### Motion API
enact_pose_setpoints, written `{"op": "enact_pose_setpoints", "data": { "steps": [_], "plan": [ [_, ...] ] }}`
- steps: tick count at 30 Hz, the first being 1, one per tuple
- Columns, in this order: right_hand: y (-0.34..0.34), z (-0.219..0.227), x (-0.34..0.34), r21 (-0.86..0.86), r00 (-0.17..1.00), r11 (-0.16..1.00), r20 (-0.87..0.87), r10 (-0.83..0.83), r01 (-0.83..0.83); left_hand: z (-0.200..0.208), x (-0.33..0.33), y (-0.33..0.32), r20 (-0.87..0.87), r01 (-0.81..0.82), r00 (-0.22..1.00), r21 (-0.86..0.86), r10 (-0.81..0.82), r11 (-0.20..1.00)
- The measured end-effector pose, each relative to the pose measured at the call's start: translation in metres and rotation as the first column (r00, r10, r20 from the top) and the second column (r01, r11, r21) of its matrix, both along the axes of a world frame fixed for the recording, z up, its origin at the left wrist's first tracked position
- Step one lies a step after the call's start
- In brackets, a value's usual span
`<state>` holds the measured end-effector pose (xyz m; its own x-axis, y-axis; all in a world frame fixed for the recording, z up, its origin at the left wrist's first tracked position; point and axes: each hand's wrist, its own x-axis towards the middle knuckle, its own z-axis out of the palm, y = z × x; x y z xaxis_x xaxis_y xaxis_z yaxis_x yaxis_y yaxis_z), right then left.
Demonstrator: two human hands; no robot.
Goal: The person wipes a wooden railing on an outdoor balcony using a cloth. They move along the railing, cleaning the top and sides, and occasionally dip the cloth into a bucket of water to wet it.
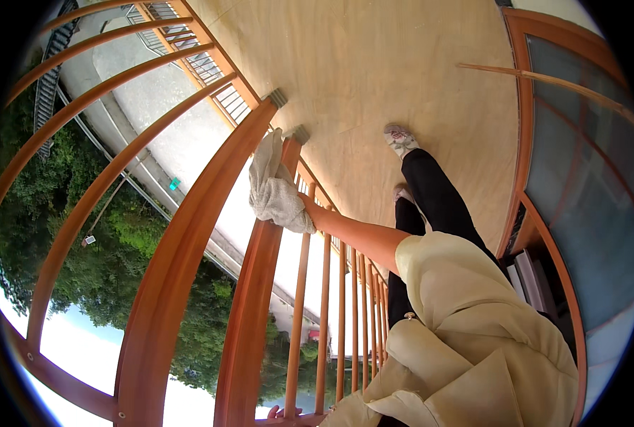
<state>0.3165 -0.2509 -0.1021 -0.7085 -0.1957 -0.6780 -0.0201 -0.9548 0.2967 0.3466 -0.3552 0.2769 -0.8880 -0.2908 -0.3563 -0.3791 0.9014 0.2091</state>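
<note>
My right arm stretches out to a thick reddish-brown railing post (249,320). My right hand (311,212) presses a greyish-white cloth (278,193) around the post near its base; the cloth covers most of the fingers. One end of the cloth hangs over toward the post's metal foot (298,134). At the lower edge, the fingertips of my left hand (285,411) show, curled over the horizontal rail (310,420). The rest of that hand is out of sight.
Beside it stands a second thick post (181,277). Thin balusters (324,313) run along both sides. Below lie trees (139,228) and a paved yard. My shoes (401,140) stand on a tan floor (345,64). A wood-framed glass door (580,156) is at the right.
</note>
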Motion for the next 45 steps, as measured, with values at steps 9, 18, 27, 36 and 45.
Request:
{"op": "enact_pose_setpoints", "data": {
  "steps": [9,18,27,36,45],
  "plan": [
    [0.023,0.110,0.061,0.073,0.841,0.934,-0.464,-0.277,0.348,0.030,0.037,0.025,-0.102,0.251,0.964,0.062,-0.244,0.966],
    [0.004,0.129,0.149,0.302,0.840,0.790,-0.300,-0.453,0.534,-0.104,0.057,0.052,0.270,0.193,0.846,0.648,-0.460,0.737],
    [0.044,0.112,0.200,0.647,0.950,0.697,0.246,0.194,-0.310,-0.246,0.071,0.097,0.493,-0.208,0.796,0.768,-0.351,0.606],
    [0.127,0.089,0.242,0.752,0.746,0.137,0.580,0.327,-0.645,-0.293,-0.064,0.192,-0.058,0.702,0.651,0.425,-0.757,0.571],
    [0.070,0.004,0.246,0.609,0.744,0.430,0.578,0.334,-0.666,-0.471,-0.199,0.234,0.387,0.936,-0.185,-0.209,-0.903,-0.281]
  ]
}}
